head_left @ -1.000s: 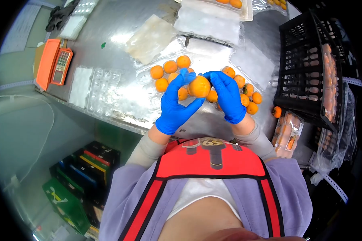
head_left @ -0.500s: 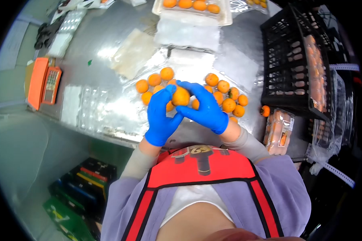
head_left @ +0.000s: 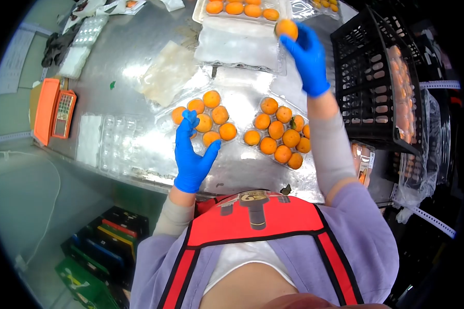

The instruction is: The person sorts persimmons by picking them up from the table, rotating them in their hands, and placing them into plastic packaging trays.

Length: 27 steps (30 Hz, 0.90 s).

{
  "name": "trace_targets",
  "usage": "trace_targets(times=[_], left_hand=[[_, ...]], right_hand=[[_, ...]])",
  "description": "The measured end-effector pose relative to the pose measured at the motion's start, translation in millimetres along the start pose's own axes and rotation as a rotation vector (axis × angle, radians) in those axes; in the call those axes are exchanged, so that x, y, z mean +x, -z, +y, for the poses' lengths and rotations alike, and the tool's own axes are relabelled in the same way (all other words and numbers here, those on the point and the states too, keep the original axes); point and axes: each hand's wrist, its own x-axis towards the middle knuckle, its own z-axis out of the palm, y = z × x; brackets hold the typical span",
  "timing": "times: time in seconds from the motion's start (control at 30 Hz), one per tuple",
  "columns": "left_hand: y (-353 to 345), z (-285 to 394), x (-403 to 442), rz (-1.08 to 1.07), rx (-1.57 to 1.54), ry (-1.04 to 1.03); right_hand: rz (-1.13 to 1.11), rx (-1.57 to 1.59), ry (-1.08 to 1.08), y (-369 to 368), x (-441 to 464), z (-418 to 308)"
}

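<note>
My right hand (head_left: 308, 56), in a blue glove, holds a persimmon (head_left: 286, 30) between thumb and fingers beside the tray of persimmons (head_left: 194, 15) at the far end of the table. In a matching glove, my left hand (head_left: 192, 159) has thumb and fingers apart and holds nothing. Its fingertips are over the left clear tray of persimmons (head_left: 220, 115), partly hiding some of them. Just right of that stands a second clear tray of persimmons (head_left: 276, 130), where one fruit shows a dark green leafy top.
Black crate (head_left: 363, 77) with packed fruit stands on the right, a wrapped pack (head_left: 362, 162) below it. An orange scale (head_left: 56, 110) sits at the left edge. Empty clear trays (head_left: 121, 147) and white pads (head_left: 237, 44) lie on the metal table. A leafy scrap (head_left: 286, 189) is near my apron.
My hands have parted. The right has carried the persimmon up and right, away from the trays; the left has let go and shifted slightly left. A leafy scrap now shows near the apron.
</note>
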Motion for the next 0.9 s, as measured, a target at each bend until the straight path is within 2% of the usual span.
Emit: trace_targets(times=[0.07, 0.1, 0.13, 0.2, 0.33, 0.4, 0.47, 0.53, 0.73, 0.87, 0.9], left_hand=[[1, -5, -6, 0.005, -0.013, 0.009], [1, -9, -11, -0.002, -0.017, 0.024], [1, -12, -15, -0.008, -0.02, 0.041], [4, -15, -20, -0.004, -0.012, 0.06], [14, -20, -29, -0.044, 0.019, 0.167], [17, -24, -32, -0.047, 0.031, 0.184], [17, -27, -33, -0.053, 0.04, 0.196], [16, -28, -32, -0.055, 0.025, 0.209], [10, -29, -24, -0.073, -0.005, 0.175], [9, -32, -23, -0.072, -0.008, 0.176], [9, -33, -23, -0.078, -0.001, 0.181]], right_hand=[[0.037, -0.163, 0.03, 13, 51, 33], [0.04, -0.146, 0.039, 19, 73, 55], [0.136, -0.313, 0.059, 21, 96, 71], [0.171, -0.431, -0.038, 20, 126, 88], [0.184, -0.443, -0.144, 27, 154, 103], [0.27, -0.286, -0.171, 32, 157, 113], [0.309, -0.337, -0.145, 36, 154, 120], [0.272, -0.168, -0.089, 42, 155, 131], [0.288, -0.285, -0.066, 45, 161, 140], [0.275, -0.253, -0.017, 37, 171, 145], [0.258, -0.371, -0.005, 35, 172, 141]])
